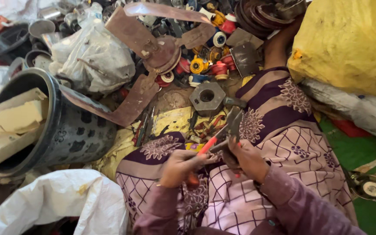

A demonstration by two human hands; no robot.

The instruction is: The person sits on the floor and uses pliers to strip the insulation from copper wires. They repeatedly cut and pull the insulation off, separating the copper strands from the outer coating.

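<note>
Left hand (180, 167) closed around an orange-handled screwdriver (205, 147), shaft angled up toward two o'clock. Right hand (245, 159) wrapped shut on a small dark metal part (228, 140), just above the lap, blade tip touching it. Probably rigid and fairly dense for its size, with edges that look sharp; best gripped across its thicker lower body, away from the thin upper plate (235, 118), fingers clear of the blade's path. Screwdriver handle likely smooth plastic, liable to slip if greasy, so held well back in the palm. Underneath, patterned purple cloth (283, 130) over the legs. At twelve o'clock, a heavy hexagonal metal block (207, 98); beyond it, a rusty fan blade assembly (155, 54) among coloured spools. At nine o'clock, a dark bucket (66, 126) on its side; at two o'clock, a yellow sack (349, 39).
</note>
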